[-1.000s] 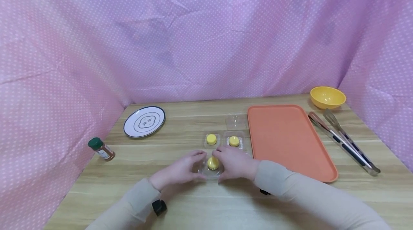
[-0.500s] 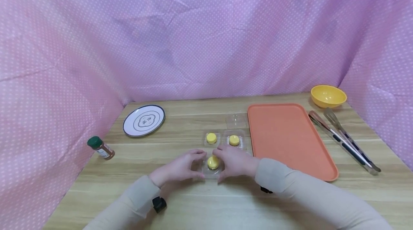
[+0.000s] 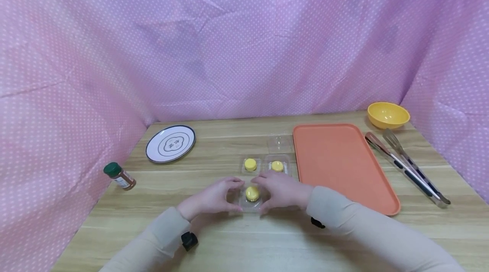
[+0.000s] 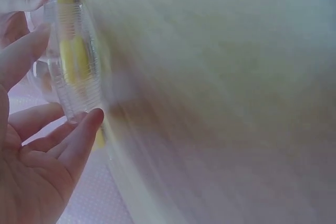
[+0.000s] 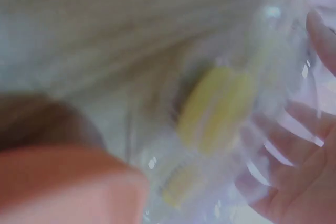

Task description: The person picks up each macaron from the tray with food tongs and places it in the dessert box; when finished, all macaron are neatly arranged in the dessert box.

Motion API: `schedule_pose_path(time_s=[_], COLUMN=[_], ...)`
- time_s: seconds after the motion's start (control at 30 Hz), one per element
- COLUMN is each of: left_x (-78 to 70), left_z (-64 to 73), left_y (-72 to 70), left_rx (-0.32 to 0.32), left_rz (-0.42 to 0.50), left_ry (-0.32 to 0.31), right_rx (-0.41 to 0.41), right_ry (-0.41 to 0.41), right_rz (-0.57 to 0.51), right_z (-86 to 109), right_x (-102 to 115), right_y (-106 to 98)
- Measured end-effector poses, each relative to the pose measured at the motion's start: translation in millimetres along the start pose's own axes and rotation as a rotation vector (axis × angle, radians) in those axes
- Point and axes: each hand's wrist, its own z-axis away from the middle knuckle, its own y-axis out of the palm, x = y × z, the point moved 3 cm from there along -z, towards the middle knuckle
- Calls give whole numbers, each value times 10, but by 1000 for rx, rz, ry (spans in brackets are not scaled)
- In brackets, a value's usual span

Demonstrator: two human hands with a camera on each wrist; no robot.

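On the table, a yellow macaron (image 3: 252, 194) sits in a small clear plastic box (image 3: 251, 208) between both hands. My left hand (image 3: 214, 197) holds the box's left side, thumb at the near corner and fingers at the far one. The right side is held the same way by my right hand (image 3: 284, 191). In the left wrist view the ribbed box (image 4: 79, 85) stands between thumb and fingers. Through the plastic in the blurred right wrist view show the macaron (image 5: 215, 108) and my right fingers. Behind the hands are two more yellow macarons in clear trays, left (image 3: 250, 164) and right (image 3: 277, 166).
A coral tray (image 3: 344, 161) lies just right of the right hand, with metal tongs (image 3: 408, 168) beyond it. A yellow bowl (image 3: 388, 116) stands at the back right. Behind the boxes lies a clear lid (image 3: 279, 142). Left are a plate (image 3: 170, 144) and a green-capped spice jar (image 3: 120, 176).
Both hands stay around the box with only tiny shifts. My right wrist has moved slightly to the right.
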Motion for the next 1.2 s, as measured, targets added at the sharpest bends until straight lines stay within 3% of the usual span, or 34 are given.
schedule_pose_path(time_s=[0.17, 0.4, 0.57, 0.73, 1.0, 1.2], left_x=[-18, -16, -2, 6, 7, 19], left_z=[-20, -33, -31, -28, -26, -22], left_y=[-8, -6, 2, 6, 2, 14], left_rx=[7, 8, 3, -5, -10, -10], left_rz=[-4, -5, 0, 5, 15, 24], left_ry=[-8, -23, -29, -26, -34, -32], right_rx=[-59, -273, -385, -370, -321, -299], right_ry=[-8, -8, 62, 141, 199, 243], right_rz=[-66, -145, -157, -170, -72, -103], right_z=[53, 131, 143, 139, 58, 7], right_x=[-87, -368, -635, -823, -1054, -1194], right_y=[-183, -498, -594, -639, -665, -645])
